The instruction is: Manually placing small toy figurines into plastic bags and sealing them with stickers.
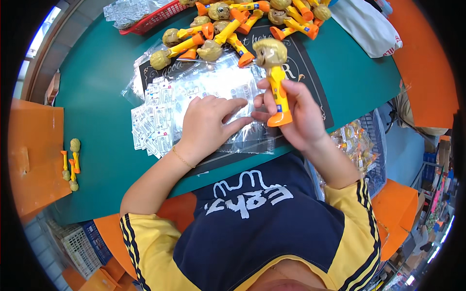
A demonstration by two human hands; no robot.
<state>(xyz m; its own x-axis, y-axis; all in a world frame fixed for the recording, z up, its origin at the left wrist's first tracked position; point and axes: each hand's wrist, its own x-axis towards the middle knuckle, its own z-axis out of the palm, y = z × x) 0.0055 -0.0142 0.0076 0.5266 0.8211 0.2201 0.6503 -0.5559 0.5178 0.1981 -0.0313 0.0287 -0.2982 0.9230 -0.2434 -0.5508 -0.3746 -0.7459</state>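
Note:
Upright in my right hand (306, 119) is a yellow candy dispenser (275, 89) with an orange foot and a blond character head. The fingers and thumb close around its stem. My left hand (206, 121) lies over a stack of clear plastic bags (208, 92), its thumb and forefinger apart near the bags' right part. Beside that hand, printed paper slips (153, 121) spread out in an overlapping fan. Beyond both hands lies a loose pile of similar dispensers (223, 36).
A black printed mat (315, 97) lies under the bags on the green table (107, 87). At the back are a red basket (158, 17) of packets and a white cloth bag (366, 29). Several dispensers (74, 157) lie far left. A crate (381, 145) of bagged items stands at my right.

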